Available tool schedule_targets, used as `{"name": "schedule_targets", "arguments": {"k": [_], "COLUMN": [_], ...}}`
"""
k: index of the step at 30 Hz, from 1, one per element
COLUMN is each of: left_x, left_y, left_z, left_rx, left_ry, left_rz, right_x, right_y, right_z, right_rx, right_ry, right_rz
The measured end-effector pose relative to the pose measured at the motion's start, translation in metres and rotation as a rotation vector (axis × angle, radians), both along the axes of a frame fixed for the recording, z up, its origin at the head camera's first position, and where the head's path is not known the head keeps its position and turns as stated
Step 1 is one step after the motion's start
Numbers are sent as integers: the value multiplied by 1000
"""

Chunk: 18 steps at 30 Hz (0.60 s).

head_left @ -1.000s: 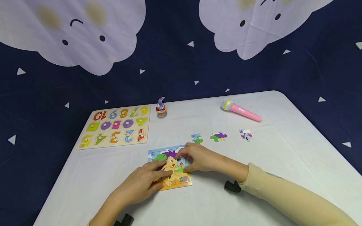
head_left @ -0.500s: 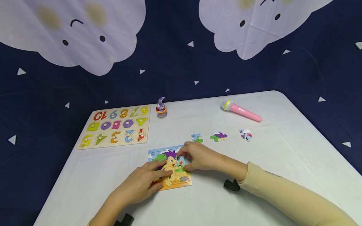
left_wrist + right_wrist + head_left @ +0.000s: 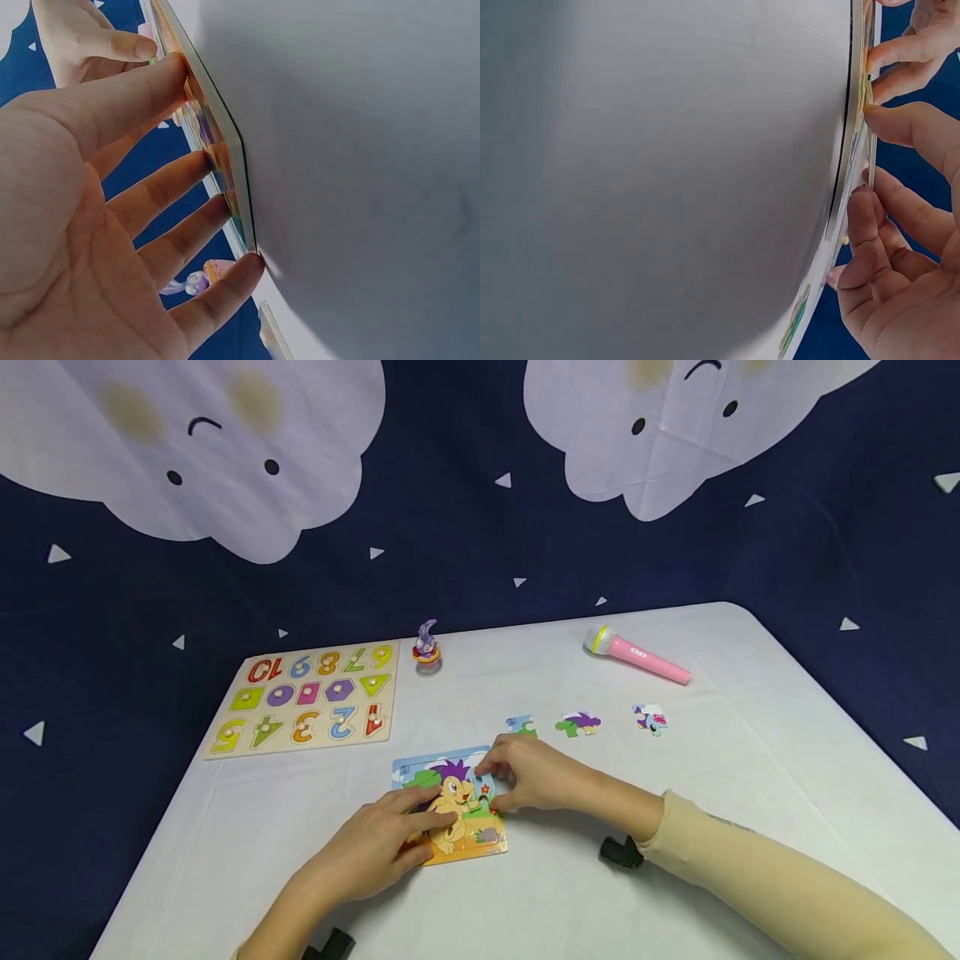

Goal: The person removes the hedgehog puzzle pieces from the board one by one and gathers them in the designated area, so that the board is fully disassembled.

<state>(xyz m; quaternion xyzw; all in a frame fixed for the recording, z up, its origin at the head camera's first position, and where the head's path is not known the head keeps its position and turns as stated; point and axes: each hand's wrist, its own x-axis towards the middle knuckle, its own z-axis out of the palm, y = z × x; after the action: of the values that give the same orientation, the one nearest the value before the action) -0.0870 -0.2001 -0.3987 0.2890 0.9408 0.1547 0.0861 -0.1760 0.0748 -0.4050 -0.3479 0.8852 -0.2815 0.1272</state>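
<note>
A jigsaw puzzle board showing a cartoon hedgehog with purple spines lies on the table in front of me. My left hand has its fingers spread, and the fingertips rest on the board's left part; in the left wrist view the little fingertip touches the board's edge. At the board's right side my right hand pinches a puzzle piece with a red flower between thumb and fingers. Seen edge-on in the right wrist view, that thin piece stands slightly off the board.
Several loose puzzle pieces lie behind the board: a green-and-blue one, a purple-and-green one and one with a pink flower. Farther back are a number puzzle board, a small purple figurine and a pink toy microphone.
My right hand has shifted a little to the right, and the flower piece has moved with it. The left hand stays in place on the board.
</note>
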Motion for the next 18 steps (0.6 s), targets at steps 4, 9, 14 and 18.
{"name": "schedule_targets", "arguments": {"k": [4, 9, 14, 18], "left_x": [1, 1, 1, 3], "left_y": [-1, -3, -5, -7], "left_z": [-1, -1, 1, 3], "left_rx": [12, 27, 43, 35], "left_ry": [-16, -17, -39, -69], "left_rz": [1, -4, 30, 113], "right_x": [1, 2, 2, 3], "right_y": [7, 15, 24, 38], "right_z": [1, 3, 6, 8], "right_rx": [-22, -37, -24, -16], "right_ry": [6, -3, -3, 2], "right_rz": [-9, -40, -65, -77]}}
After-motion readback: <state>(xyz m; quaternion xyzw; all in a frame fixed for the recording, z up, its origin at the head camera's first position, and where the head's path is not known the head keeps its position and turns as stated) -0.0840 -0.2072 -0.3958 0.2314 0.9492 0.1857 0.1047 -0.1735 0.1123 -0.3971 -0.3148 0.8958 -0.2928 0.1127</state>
